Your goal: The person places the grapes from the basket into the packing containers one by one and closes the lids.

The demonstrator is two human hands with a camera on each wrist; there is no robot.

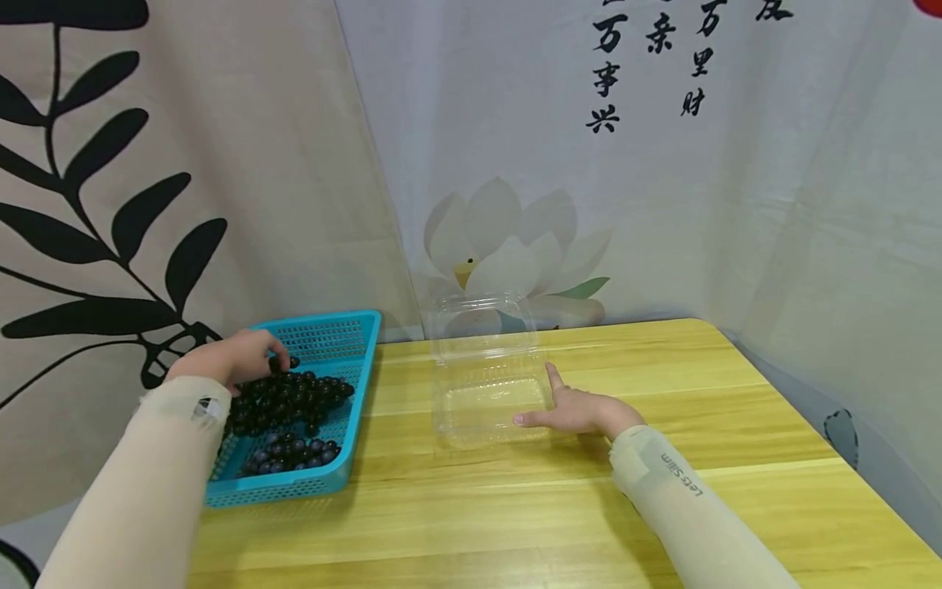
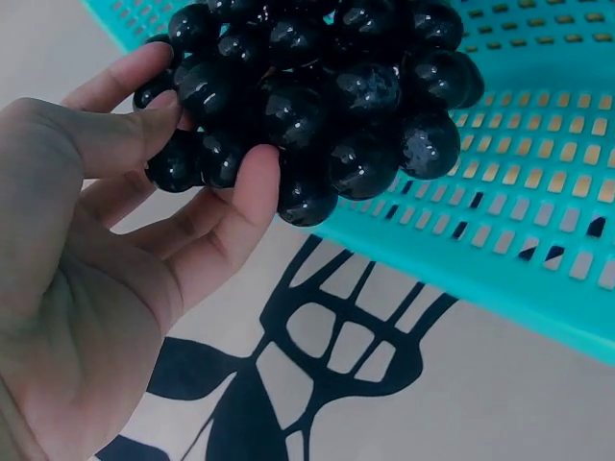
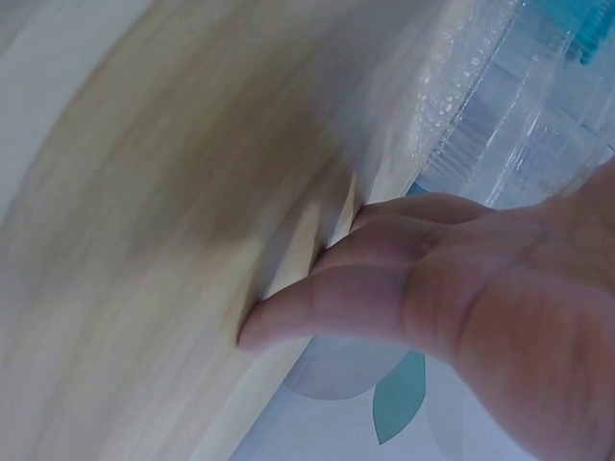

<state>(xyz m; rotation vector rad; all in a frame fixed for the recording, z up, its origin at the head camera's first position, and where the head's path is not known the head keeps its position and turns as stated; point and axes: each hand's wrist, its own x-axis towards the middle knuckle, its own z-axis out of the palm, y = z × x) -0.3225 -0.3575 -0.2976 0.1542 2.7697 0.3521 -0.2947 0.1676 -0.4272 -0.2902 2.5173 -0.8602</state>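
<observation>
My left hand (image 1: 234, 358) reaches over the left side of a blue perforated basket (image 1: 290, 491) and pinches a bunch of dark grapes (image 1: 294, 399) at its edge. In the left wrist view, thumb and fingertips close around a few round, glossy grapes (image 2: 293, 113). A second cluster of dusky grapes (image 1: 298, 452) lies nearer the basket's front. On the table, my right hand (image 1: 581, 411) rests beside a clear plastic clamshell box (image 1: 491, 401), thumb and forefinger spread at its right side. Its fingertips touch the wood in the right wrist view, fingers (image 3: 327, 303) nearly straight.
The clamshell box has its lid (image 1: 482, 327) raised at the back, against the curtain. A yellow wooden table (image 1: 456, 523) bears the basket and box. Behind them hangs a printed curtain (image 1: 515, 147) with leaves, a lotus and black characters.
</observation>
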